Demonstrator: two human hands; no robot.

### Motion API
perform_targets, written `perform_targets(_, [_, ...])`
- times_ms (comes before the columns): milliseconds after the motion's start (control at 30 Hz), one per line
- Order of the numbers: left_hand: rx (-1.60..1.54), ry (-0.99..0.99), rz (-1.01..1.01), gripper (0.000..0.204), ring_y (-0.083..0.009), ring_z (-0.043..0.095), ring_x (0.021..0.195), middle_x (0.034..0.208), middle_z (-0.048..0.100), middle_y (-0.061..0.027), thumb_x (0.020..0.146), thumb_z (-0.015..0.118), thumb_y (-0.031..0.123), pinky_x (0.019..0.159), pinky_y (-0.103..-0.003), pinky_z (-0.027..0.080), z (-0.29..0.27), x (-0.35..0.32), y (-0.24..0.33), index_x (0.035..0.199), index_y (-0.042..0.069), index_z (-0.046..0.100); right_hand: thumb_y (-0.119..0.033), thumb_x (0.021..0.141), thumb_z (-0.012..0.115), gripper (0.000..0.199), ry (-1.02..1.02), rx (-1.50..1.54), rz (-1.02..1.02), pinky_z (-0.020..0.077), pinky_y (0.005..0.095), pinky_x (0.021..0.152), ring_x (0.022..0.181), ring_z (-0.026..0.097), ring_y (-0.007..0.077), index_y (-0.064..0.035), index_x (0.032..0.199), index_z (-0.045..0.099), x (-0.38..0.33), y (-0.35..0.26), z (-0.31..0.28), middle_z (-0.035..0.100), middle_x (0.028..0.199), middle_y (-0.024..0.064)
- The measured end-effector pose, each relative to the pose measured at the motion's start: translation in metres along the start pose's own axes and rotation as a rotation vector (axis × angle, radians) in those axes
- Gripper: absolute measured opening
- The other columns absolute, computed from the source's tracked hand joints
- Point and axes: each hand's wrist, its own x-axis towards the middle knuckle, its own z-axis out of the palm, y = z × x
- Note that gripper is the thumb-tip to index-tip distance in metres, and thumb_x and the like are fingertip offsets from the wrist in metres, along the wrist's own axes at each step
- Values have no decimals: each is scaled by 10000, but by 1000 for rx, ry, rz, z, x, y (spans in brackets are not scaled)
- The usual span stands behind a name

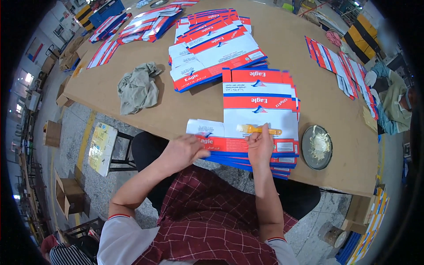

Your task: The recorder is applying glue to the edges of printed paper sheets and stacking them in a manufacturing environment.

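My right hand point(260, 146) is closed around the yellow handle of a small brush point(273, 131), whose pale bristles point left over the top carton. Beneath it lies a stack of flat, unfolded cartons point(260, 115), printed red, white and blue, at the table's near edge. A white and red side flap point(206, 128) sticks out to the left. Beside that flap's lower edge is my left hand point(182, 153), fingers loosely bent and thumb apart, with nothing visible in it. To the right of the stack stands a round dark dish point(305, 152) with whitish paste point(319, 145) in it.
A heap of flat cartons point(216, 48) lies farther back, with more piles at the far left point(143, 24). A crumpled grey-green cloth point(138, 88) rests on the brown table point(176, 108). On the right, a co-worker point(391, 97) reaches toward other cartons point(338, 68). A stool point(102, 148) stands left.
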Motion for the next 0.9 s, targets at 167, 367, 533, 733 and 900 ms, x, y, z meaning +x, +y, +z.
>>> perform_targets(167, [139, 301, -238, 279, -261, 525, 993, 1055, 550, -112, 800, 561, 123, 804, -400, 425, 29, 46, -2, 1066, 40, 533, -263, 922, 476, 180, 81, 28, 88, 481, 300, 607, 538, 438, 61, -92, 868, 465, -1, 2, 3, 449, 599, 1])
perform_targets(367, [141, 149, -336, 403, -241, 462, 1067, 1106, 499, -116, 769, 521, 77, 871, -473, 347, 53, 51, -9, 1165, 17, 475, -214, 934, 446, 119, 20, -23, 97, 503, 306, 742, 604, 501, 37, -105, 911, 488, 1, 3, -8, 482, 632, -15])
perform_targets(533, [33, 213, -333, 421, -251, 441, 1073, 1093, 490, -120, 746, 525, 31, 905, -447, 310, 56, 50, -15, 1165, 62, 494, -206, 916, 493, 116, 18, -35, 102, 441, 234, 656, 626, 481, 73, -91, 914, 485, 2, 3, 1, 482, 669, 10])
perform_targets(733, [-273, 362, -421, 344, -252, 465, 1015, 995, 497, -113, 680, 512, -91, 897, -416, 302, 46, 49, -13, 971, 91, 533, -184, 916, 487, 109, 100, -35, 124, 427, 234, 652, 642, 486, 79, -77, 900, 475, 0, 0, 5, 503, 693, 35])
perform_targets(900, [-420, 439, -338, 277, -233, 518, 864, 803, 531, -47, 603, 523, -148, 869, -373, 314, 56, 40, -26, 742, 87, 474, -135, 899, 486, 104, -68, -449, 23, 438, 244, 641, 612, 508, 90, -53, 835, 486, -7, 6, 2, 548, 653, 56])
